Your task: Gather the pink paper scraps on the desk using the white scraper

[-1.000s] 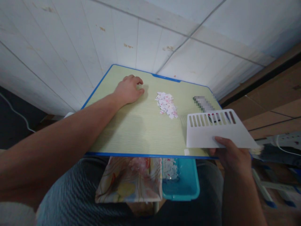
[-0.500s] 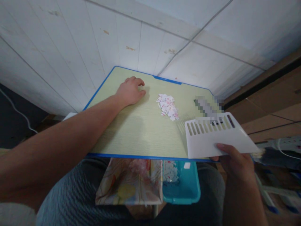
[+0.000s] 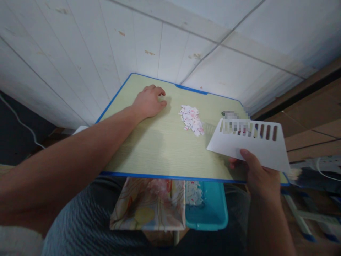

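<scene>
My right hand (image 3: 257,170) grips a white slotted card (image 3: 255,149) by its near edge, thumb on top. The card is held above the table's right side, with a row of cut slots along its far edge. My left hand (image 3: 150,101) rests on the left part of the tabletop, its fingers curled but apart, with nothing in them. Between the hands lies a pile of small white and pink paper pieces (image 3: 191,120) on the pale green table (image 3: 160,153). A blurred-out object (image 3: 231,115) lies behind the card, partly hidden by it.
Below the table's blue front edge (image 3: 170,177) are a patterned cloth-lined box (image 3: 147,217) with pinkish material inside and a turquoise tub (image 3: 210,217) holding more white pieces. A white wall (image 3: 133,46) with a cable (image 3: 205,55) stands behind the table.
My right hand has turned and lifted the slotted card, so its slotted edge now overlaps the blurred object more. My left hand has stayed in place on the table.
</scene>
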